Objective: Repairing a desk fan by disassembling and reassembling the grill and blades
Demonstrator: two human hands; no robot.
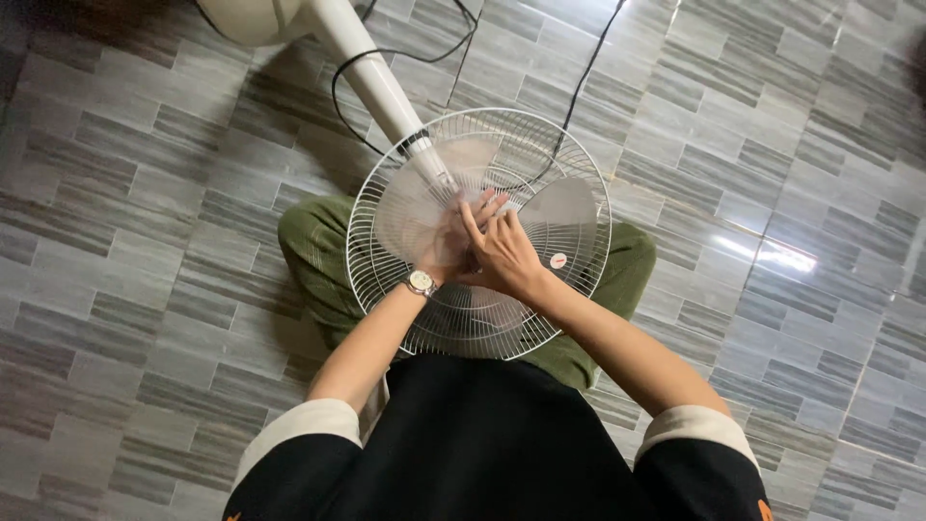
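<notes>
A white standing fan lies tilted across my lap, its round wire rear grille facing up with translucent blades inside it. Both hands meet at the hub in the middle of the blades. My left hand, with a wristwatch on the wrist, is partly hidden behind the right and seems to grip the hub. My right hand lies over it with fingers curled around the same centre piece. What exactly the fingers pinch is hidden.
The fan's white pole runs up-left to its base at the top edge. Black cables trail over the grey striped tile floor. My green-trousered knees spread under the grille.
</notes>
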